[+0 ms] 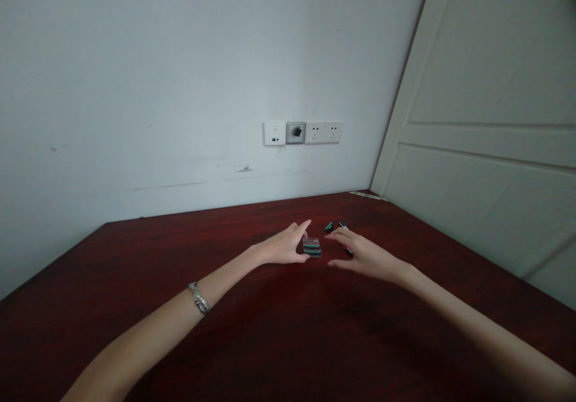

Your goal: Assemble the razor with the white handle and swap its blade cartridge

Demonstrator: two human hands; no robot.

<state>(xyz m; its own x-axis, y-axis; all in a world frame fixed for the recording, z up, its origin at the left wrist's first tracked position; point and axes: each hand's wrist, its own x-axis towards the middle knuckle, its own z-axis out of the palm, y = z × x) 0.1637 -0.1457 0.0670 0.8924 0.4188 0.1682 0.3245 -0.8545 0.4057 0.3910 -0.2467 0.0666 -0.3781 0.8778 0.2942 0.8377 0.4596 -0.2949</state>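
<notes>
A small clear plastic case (312, 247) with dark green strips inside lies flat on the dark red table (252, 342). At its left side is my left hand (284, 245), thumb at the near edge and a finger at the far edge, with the forefinger stretched out beyond it. My right hand (360, 253) hovers to the right of the case, fingers and thumb apart, nothing between them. Past its fingertips lies a small teal and black piece (329, 226). A slim black and white object (342, 225) is partly hidden behind that hand.
A pale wall with a row of sockets (323, 132) rises behind the table. To the right stands a white panelled surface (477, 138) along the table's side. A thin pale strip (368, 195) lies in the far right corner.
</notes>
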